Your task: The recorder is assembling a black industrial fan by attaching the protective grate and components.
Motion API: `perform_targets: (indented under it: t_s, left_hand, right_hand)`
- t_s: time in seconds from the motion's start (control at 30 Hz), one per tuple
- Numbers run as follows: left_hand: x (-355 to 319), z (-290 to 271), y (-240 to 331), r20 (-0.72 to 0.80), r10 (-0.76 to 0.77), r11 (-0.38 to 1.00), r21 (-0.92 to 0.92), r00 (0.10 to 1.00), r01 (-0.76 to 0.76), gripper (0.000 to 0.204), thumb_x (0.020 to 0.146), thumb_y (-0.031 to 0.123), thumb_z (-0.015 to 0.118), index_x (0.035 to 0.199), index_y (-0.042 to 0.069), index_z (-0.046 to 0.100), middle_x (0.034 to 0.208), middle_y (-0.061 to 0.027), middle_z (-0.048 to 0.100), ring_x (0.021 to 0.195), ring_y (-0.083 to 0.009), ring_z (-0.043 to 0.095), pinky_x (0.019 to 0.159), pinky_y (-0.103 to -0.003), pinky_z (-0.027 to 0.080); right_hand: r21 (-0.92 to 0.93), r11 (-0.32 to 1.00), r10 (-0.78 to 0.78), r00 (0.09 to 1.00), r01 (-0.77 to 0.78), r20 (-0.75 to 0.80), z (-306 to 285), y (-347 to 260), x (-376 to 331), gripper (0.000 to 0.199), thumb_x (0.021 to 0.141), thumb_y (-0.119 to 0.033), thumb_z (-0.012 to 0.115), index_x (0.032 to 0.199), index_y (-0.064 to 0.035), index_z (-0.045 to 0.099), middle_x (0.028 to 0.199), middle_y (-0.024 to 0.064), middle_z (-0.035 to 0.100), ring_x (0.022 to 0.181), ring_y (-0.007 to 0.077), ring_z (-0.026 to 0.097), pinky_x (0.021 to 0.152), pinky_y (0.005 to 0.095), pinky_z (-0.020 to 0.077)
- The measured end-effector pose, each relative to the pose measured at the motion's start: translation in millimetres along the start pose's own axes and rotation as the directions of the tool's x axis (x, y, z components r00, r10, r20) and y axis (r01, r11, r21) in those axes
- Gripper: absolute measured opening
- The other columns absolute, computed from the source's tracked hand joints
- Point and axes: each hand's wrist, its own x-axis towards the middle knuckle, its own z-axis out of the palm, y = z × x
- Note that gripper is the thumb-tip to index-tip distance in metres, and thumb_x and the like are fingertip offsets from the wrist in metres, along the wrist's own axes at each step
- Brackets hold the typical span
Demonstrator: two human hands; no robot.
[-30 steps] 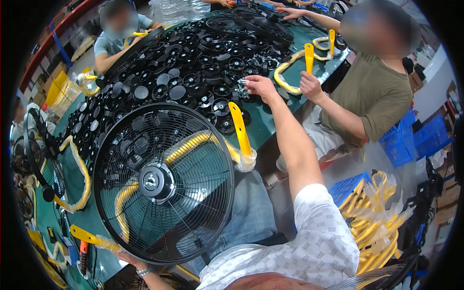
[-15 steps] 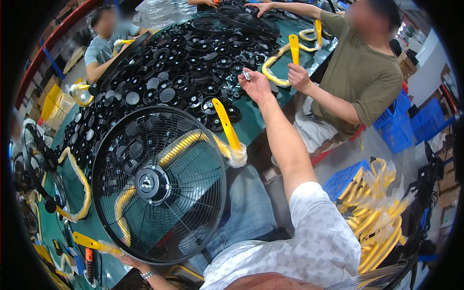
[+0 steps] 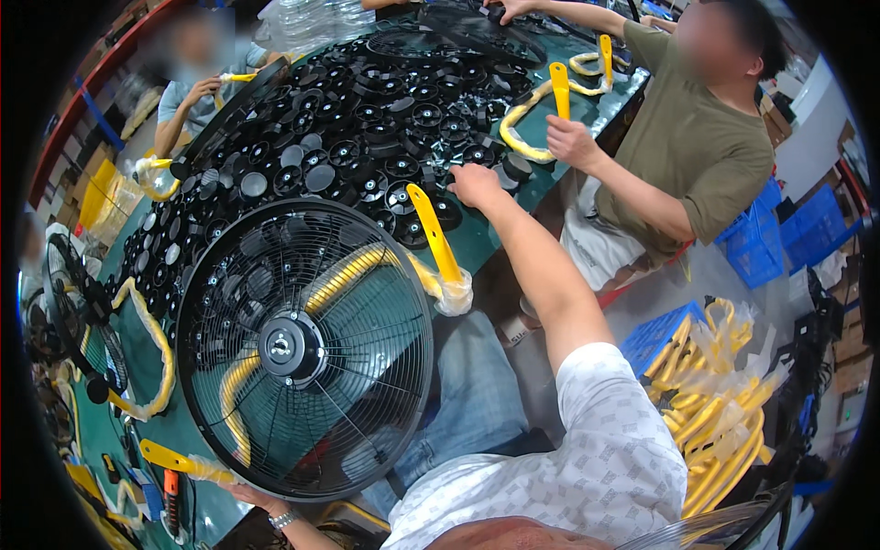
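Observation:
A round black fan (image 3: 302, 403) with a wire grille stands tilted in front of me. A curved yellow tube stand (image 3: 353, 275), partly wrapped in clear film, runs behind it and ends in flat yellow brackets, one upright (image 3: 434, 234) and one at lower left (image 3: 170, 456). My left hand (image 3: 257, 498) grips the fan's lower rim beside that bracket; its fingers are partly hidden. My right hand (image 3: 477, 186) reaches palm down to the near edge of a pile of round black knobs (image 3: 403, 165) and small silver hardware (image 3: 446, 151). Its fingers are pinched; what they hold is hidden.
A person in an olive shirt (image 3: 697, 137) holds a yellow bracket (image 3: 560, 90) at right. Another person (image 3: 197, 82) works at far left. A crate of yellow tubes (image 3: 715, 394) stands at lower right, and blue bins (image 3: 756, 243) behind. Tools (image 3: 171, 495) lie at lower left.
My right hand has turned from palm up, with a small silver piece at its fingers, to palm down and lowered toward the pile. The fan and my left hand have hardly moved.

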Motion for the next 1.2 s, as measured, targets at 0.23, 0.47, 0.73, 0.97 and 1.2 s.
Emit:
perform_targets:
  t_s: [0.23,0.47,0.73,0.97,1.2]
  left_hand:
    - [2,-3,-10,0.003,-0.165,0.968,-0.189,0.986,0.163,0.069,0.093,0.018,0.065,0.145,-0.010,0.029,0.134,-0.0300,0.051,0.113,-0.0416,0.059,0.094,-0.045,0.052]
    - [-2,2,-17,-0.025,-0.079,0.995,-0.071,0.997,0.077,0.070,0.103,0.046,0.037,0.144,-0.011,0.032,0.136,-0.0283,0.050,0.119,-0.0394,0.052,0.104,-0.044,0.042]
    - [-10,6,-25,0.011,0.020,0.999,-0.048,1.000,-0.019,0.063,0.106,0.042,0.036,0.140,-0.011,0.037,0.124,-0.0270,0.056,0.106,-0.0383,0.056,0.098,-0.044,0.044]
    - [-12,10,13,-0.035,-0.181,0.948,-0.271,0.983,0.165,0.057,0.107,0.038,0.033,0.135,-0.010,0.043,0.128,-0.0226,0.057,0.099,-0.0316,0.060,0.093,-0.042,0.047]
    - [-2,3,74,0.160,-0.312,0.768,-0.538,0.936,0.348,0.058,0.107,0.042,0.032,0.107,-0.009,0.060,0.095,-0.0122,0.066,0.083,-0.0215,0.059,0.077,-0.037,0.047]
  right_hand:
    - [0.225,0.974,0.067,0.975,-0.018,-0.212,6,-8,22,0.032,0.093,-0.025,0.063,0.113,-0.0009,0.058,0.117,0.0212,0.063,0.111,0.0381,0.061,0.091,0.0474,0.0508]
    - [0.224,0.975,0.047,0.975,0.002,-0.215,11,-25,45,0.029,0.095,-0.018,0.059,0.117,0.0005,0.055,0.120,0.0235,0.059,0.111,0.0410,0.060,0.092,0.0478,0.0503]
    - [0.287,0.955,-0.005,0.975,0.070,-0.223,26,-27,47,0.029,0.094,-0.013,0.056,0.121,0.0001,0.053,0.125,0.0260,0.054,0.112,0.0434,0.059,0.093,0.0495,0.0505]
    - [0.301,0.944,-0.057,0.966,0.134,-0.251,34,-15,35,0.030,0.093,-0.010,0.056,0.122,0.0007,0.052,0.125,0.0274,0.053,0.113,0.0450,0.057,0.093,0.0498,0.0496]
    - [0.421,0.888,0.039,0.882,0.185,-0.470,44,-2,45,0.039,0.091,-0.026,0.065,0.116,0.0029,0.059,0.105,0.0239,0.065,0.101,0.0410,0.063,0.090,0.0476,0.0495]
